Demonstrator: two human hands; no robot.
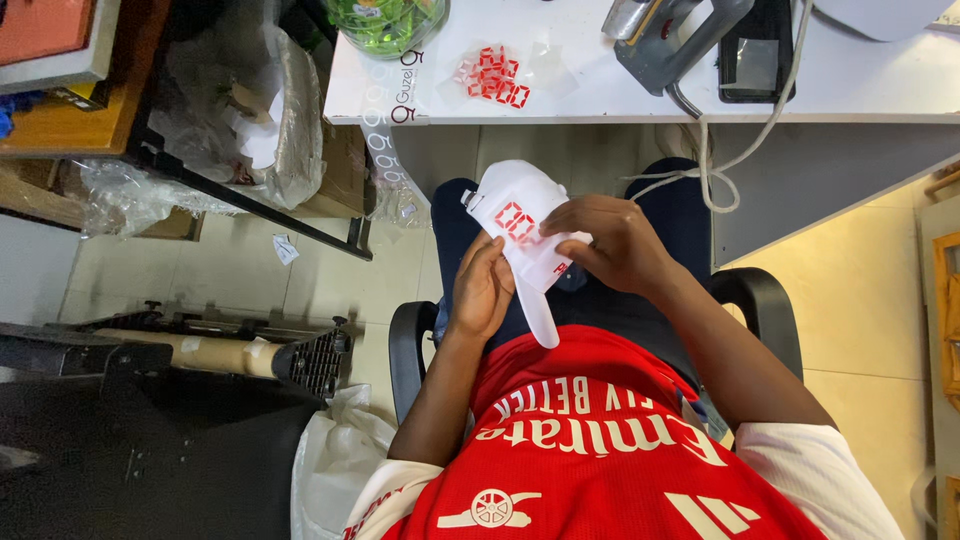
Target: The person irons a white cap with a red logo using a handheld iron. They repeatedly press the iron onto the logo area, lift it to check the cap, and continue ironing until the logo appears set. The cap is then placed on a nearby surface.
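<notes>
head view, looking straight down: a person in a red and white sports shirt is seen seated in a black office chair (pixel 770 300), with dark trousers over the lap. a white cap (pixel 520 235) with red block digits on its front panel is held above the lap, between the knees, its brim pointing back toward the body. the left hand (pixel 482 290) is closed loosely around the cap's lower left side, fingers curled beneath it, apparently so the panel is kept steady and facing up. the right hand (pixel 615 243) is laid over the cap's right side, fingers bent and fingertips pressed onto the panel just beside the red digits, as if the marking were being smoothed flat; nothing else is gripped by it.

ahead of the knees, a white surface (pixel 640 100) runs along the top of the frame. near its front edge a small clear sheet of red digit cut-outs (pixel 492 76) is laid, within easy reach. toward the surface's right end a grey heat press iron (pixel 670 40) is rested, its white cord (pixel 715 165) hanging over the front edge. at the surface's left corner a clear container of green items (pixel 385 22) is seen. to the left, on the floor, a bin lined with clear plastic (pixel 255 120) is stood.
</notes>
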